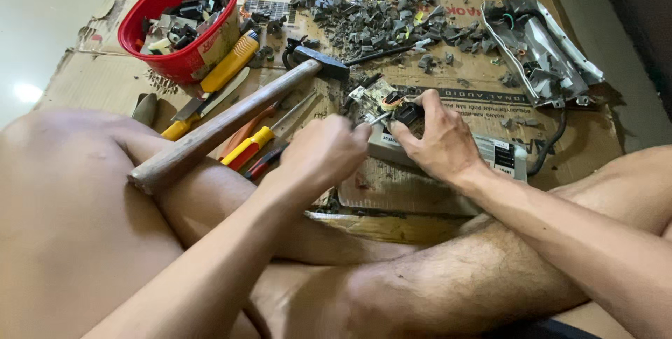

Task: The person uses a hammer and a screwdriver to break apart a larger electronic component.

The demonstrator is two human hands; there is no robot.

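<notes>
The left hand (323, 153) is seen curled into a closed fist around a thin metal tool (376, 120), of which only the short bright tip shows past the fingers; the handle is hidden inside the fist. That tip is pointed at the circuit board (381, 97), which is taken here as the landmark. The right hand (435, 136) is laid on the board's near right side, fingers bent and narrowly closed, with the thumb and fingertips pressed on a small black part (407, 112) on the board. Whether that part is gripped or merely held down cannot be told.

The board itself is rested on a pale grey casing (490, 153), which is spread out to the right of the board and lies on a flattened cardboard sheet (448, 195). A wooden-handled hammer (231, 118) is placed to the left of the board, its dark head just beside the board's far left corner and its handle propped across the person's thigh. Left of the board, under the hammer handle, yellow and red screwdrivers (252, 144) are laid. Further left and beyond the board, a red bowl (171, 66) filled with dark and pale small parts is set. Beyond the board, a scatter of grey broken fragments (381, 20) is strewn over the cardboard. To the far right of the board, a dismantled metal housing (542, 48) with wires is placed, well apart from both hands.
</notes>
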